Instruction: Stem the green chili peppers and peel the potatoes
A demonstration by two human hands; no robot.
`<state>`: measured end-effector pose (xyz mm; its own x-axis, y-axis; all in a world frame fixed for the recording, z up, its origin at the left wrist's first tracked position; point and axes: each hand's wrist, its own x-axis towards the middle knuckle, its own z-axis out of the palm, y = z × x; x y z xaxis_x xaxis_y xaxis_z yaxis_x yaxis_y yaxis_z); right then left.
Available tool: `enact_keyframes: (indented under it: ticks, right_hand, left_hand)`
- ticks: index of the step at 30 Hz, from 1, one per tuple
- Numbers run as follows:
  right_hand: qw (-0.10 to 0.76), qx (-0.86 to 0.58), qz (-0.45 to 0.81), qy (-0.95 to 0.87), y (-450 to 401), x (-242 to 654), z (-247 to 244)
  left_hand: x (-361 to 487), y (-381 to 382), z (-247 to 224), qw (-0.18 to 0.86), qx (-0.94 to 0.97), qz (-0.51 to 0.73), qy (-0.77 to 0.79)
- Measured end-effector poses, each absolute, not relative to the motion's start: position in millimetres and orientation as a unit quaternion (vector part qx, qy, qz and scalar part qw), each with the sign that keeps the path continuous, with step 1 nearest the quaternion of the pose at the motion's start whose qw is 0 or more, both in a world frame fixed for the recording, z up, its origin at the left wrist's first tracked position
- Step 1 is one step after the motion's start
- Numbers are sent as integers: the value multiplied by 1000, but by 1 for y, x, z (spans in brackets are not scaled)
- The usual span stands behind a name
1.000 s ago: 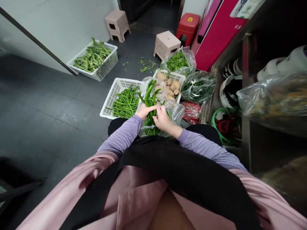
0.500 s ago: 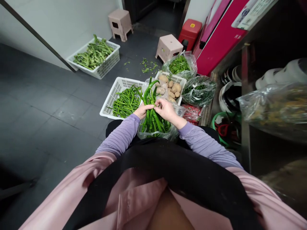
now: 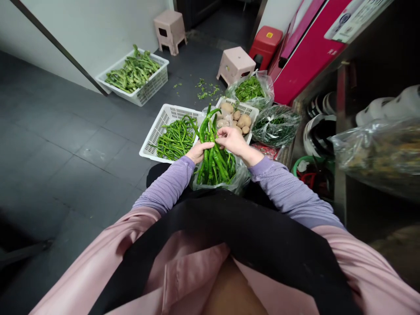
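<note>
A bunch of long green chili peppers stands upright in my left hand, its thumb pressed across them. Close by on the right is my right hand, with thumb and forefinger pinched together beside the bunch. Whatever lies between those fingertips is too small to make out. Under both hands, an open clear plastic bag at my lap holds more green chili peppers. Just beyond my left hand sits a white slotted basket with a heap of thin green chili peppers inside.
A white basket of potatoes stands ahead, beside bags of leafy greens and dark greens. Red peppers lie in a bag at right. Farther off are a basket of green stalks, pink stools and a shelf.
My right hand has drawn slightly right, away from my left thumb. The left hand keeps its hold on the peppers. The whole view has shifted a little.
</note>
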<state>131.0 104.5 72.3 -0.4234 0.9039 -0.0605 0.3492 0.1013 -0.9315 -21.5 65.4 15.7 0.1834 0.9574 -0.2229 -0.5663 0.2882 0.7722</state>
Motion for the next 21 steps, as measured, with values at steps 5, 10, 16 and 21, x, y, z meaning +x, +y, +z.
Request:
enact_keyframes:
  ticks: [5, 10, 16, 21]
  right_hand:
    - [295, -474, 412, -720, 98, 125, 76]
    - [270, -428, 176, -844, 98, 131, 73]
    - [262, -435, 102, -856, 107, 154, 65]
    - [191, -499, 112, -838, 116, 179, 77]
  left_hand:
    - [-19, 64, 16, 716, 275, 537, 352]
    - [-16, 64, 16, 690, 287, 566, 347]
    - [-16, 62, 22, 687, 319, 548, 354]
    - [-18, 63, 21, 670, 326, 551, 376]
